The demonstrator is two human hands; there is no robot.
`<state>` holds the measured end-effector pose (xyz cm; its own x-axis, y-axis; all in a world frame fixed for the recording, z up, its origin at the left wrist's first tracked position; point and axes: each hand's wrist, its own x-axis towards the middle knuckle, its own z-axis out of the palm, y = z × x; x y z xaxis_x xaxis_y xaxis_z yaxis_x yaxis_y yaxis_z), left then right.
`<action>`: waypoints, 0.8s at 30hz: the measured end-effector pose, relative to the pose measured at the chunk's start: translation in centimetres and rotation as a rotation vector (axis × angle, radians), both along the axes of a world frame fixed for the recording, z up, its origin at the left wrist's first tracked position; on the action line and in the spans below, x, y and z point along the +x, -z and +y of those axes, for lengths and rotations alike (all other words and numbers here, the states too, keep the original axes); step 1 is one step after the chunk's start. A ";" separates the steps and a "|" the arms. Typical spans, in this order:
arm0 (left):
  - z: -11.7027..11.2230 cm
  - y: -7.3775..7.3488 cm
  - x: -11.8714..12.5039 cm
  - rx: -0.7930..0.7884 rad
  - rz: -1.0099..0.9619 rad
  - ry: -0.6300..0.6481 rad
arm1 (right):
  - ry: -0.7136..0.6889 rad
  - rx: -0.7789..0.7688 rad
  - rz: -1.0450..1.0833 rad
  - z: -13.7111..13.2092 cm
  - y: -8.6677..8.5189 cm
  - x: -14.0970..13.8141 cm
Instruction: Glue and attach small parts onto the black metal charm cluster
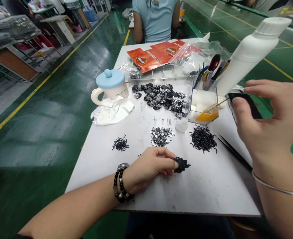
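Observation:
My left hand (152,167) is closed, thumb and fingers pinching a small black plastic part (181,165) just above the white table. My right hand (273,113) is raised at the right, thumb and fingers apart, in front of a dark flat phone-like object (247,101); I see nothing held in it. Black tweezers (233,151) lie below that hand. Near the left hand are a pile of small silvery metal pieces (161,136), a large pile of short black bent pieces (203,138) and a smaller pile of similar black pieces (121,144).
Many black parts (161,96) lie at the table's back. A clear box (203,106) with pens, a small white nozzle-like piece (181,124) and a tall white bottle (253,53) stand right. A lidded mug (111,84), white cloth (113,111) and orange card (156,54) surround them. A person (156,21) sits ahead.

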<state>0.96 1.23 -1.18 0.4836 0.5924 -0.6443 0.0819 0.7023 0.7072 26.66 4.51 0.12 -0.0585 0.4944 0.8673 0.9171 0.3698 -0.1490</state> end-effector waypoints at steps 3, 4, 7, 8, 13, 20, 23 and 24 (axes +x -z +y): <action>0.0 0.0 0.0 -0.010 -0.020 -0.007 | -0.066 0.147 0.125 -1.1 -0.6 -2.1; 0.0 -0.1 -0.1 -0.011 -0.024 -0.007 | -0.165 0.156 0.162 -1.5 -0.6 -2.7; 0.0 -0.5 -0.2 0.029 -0.039 -0.009 | -0.468 -0.100 0.045 -2.9 -0.3 -4.2; 0.0 -0.6 -0.2 0.061 -0.039 -0.014 | -0.544 -0.223 -0.047 -3.3 -0.1 -4.5; -0.1 -1.1 -0.2 0.204 -0.027 -0.054 | -0.737 -0.461 -0.188 -4.0 0.6 -5.6; -0.3 -1.0 -0.1 0.247 -0.009 -0.049 | -0.776 -0.488 -0.201 -3.9 0.9 -5.6; -0.2 -1.2 -0.1 0.214 -0.009 -0.054 | -0.770 -0.473 -0.204 -3.9 1.0 -5.6; -0.2 -1.3 -0.1 0.199 -0.015 -0.055 | -0.766 -0.471 -0.202 -4.0 1.0 -5.6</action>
<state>0.82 1.07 0.15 0.4557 0.7330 -0.5051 0.0363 0.5516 0.8333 21.05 0.54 -0.83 -0.6439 0.5578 0.5237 0.4722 0.8283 -0.3017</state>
